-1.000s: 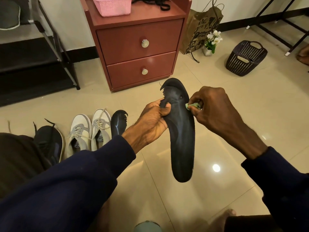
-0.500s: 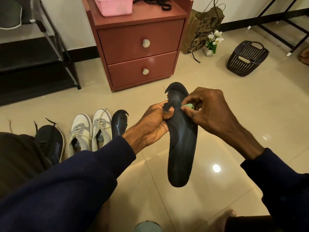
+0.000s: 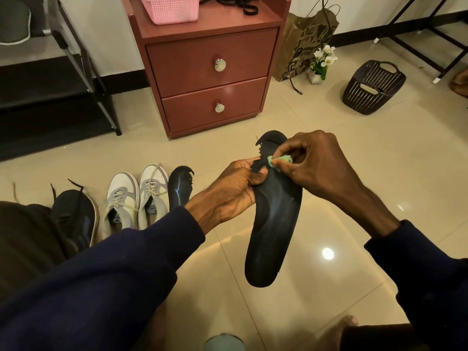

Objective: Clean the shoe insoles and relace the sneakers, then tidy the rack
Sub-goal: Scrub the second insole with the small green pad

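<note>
The person sits low over the tiled floor (image 3: pixel 379 173), both arms in navy sleeves. The left hand (image 3: pixel 235 183) grips a black insole (image 3: pixel 276 224) near its upper end, with the thumb on the face and the fingers curled round the edge. The insole hangs in the air between the 2 hands, its lower end pointing back toward the person. Its upper end is ragged along the left edge.

The right hand (image 3: pixel 319 168) pinches a small green cloth (image 3: pixel 279 160) between thumb and fingertips and presses it on the insole's upper part, just beside the left thumb.

Down on the floor to the left, a 2nd insole (image 3: pixel 179 188) lies just beside a pair of white sneakers (image 3: pixel 136 196). Both have laces in their eyelets, and 1 loose end trails off the right shoe. Next to them on the left is a dark sneaker (image 3: pixel 76 214), partly hidden behind the person's leg, with lace ends straggling on the tiles.

Behind stands a red-brown cabinet (image 3: pixel 210 79) with 2 drawers, a pink basket (image 3: pixel 169 8) and black laces (image 3: pixel 243 3) on its top. To its right a paper bag (image 3: pixel 309 39) leans at the wall, with a small pot of white flowers (image 3: pixel 324 59) in front of it. A black basket (image 3: pixel 372 87) sits tilted on the floor, well apart from the shoes. The dark rack (image 3: pixel 50 84) stands at the far left against the wall.
</note>
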Tool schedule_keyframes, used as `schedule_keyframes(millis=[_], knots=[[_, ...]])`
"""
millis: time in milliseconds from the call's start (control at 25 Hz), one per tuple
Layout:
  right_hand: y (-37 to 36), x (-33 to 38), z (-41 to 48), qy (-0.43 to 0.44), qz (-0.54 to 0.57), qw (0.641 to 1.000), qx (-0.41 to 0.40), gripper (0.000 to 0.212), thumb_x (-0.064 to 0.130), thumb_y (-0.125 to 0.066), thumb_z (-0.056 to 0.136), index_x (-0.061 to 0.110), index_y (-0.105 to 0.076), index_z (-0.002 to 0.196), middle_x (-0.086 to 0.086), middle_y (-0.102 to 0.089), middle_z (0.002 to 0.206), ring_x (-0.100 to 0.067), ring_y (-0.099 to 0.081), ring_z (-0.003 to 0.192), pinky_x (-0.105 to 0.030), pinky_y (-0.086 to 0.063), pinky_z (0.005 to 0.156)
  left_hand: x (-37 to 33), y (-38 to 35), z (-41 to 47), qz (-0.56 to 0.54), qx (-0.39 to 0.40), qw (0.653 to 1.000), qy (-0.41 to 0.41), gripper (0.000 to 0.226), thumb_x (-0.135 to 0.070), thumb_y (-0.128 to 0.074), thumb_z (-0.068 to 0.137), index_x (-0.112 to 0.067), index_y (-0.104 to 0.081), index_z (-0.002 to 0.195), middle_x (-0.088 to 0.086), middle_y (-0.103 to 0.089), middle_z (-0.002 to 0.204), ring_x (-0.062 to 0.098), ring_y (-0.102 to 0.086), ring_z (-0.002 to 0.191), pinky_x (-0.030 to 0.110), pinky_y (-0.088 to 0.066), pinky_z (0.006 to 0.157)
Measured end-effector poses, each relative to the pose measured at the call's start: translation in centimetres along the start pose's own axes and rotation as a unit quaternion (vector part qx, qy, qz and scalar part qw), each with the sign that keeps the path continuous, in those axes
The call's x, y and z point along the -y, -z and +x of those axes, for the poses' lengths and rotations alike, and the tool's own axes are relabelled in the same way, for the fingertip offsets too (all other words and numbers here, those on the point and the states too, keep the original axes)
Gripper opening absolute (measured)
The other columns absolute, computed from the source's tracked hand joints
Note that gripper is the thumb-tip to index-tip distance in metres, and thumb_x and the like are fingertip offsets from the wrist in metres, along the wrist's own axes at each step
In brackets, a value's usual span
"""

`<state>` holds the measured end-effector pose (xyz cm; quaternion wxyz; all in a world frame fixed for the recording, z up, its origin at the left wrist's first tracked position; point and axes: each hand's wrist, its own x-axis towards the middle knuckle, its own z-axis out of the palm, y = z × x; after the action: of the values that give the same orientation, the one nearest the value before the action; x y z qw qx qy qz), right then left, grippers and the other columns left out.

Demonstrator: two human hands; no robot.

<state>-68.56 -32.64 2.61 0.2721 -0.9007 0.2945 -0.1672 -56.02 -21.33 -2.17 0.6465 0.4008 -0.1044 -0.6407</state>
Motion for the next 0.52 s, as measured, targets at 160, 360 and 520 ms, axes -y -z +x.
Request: schedule_keyframes(millis=[160,360,520], knots=[[0.5,-0.9,0.2,0.000,-0.088,0.992,-0.092,0.008,0.017,-0.077,0.084,0.014,-0.079,0.092,-0.004,-0.071,0.091,-0.016,-0.065,0.078,-0.032,-0.058,0.073,-0.1,-0.3,-0.1,0.009,0.003,1.000,0.005,0.035,0.007,-0.041,0.104,0.009,-0.053,0.137,0.021,-0.065,0.123,0.028,-0.068,0.106,0.036,-0.059,0.095],[0.3,0.4,-0.3,-0.015,-0.011,0.996,0.087,0.007,0.022,-0.082,0.081,0.022,-0.080,0.087,0.008,-0.073,0.083,-0.006,-0.065,0.071,-0.023,-0.056,0.060,-0.1,0.0,0.0,0.009,-0.008,1.000,-0.003,0.038,0.007,-0.039,0.104,0.010,-0.050,0.141,0.027,-0.061,0.130,0.032,-0.065,0.110,0.038,-0.058,0.095],[0.3,0.0,-0.2,-0.019,-0.128,0.991,-0.022,0.017,0.027,-0.077,0.085,0.014,-0.079,0.096,-0.006,-0.074,0.089,-0.017,-0.065,0.075,-0.028,-0.056,0.069,-0.6,-0.3,0.1,-0.001,-0.022,1.000,-0.009,0.032,0.008,-0.040,0.104,0.008,-0.056,0.131,0.021,-0.067,0.117,0.029,-0.068,0.101,0.037,-0.060,0.091]])
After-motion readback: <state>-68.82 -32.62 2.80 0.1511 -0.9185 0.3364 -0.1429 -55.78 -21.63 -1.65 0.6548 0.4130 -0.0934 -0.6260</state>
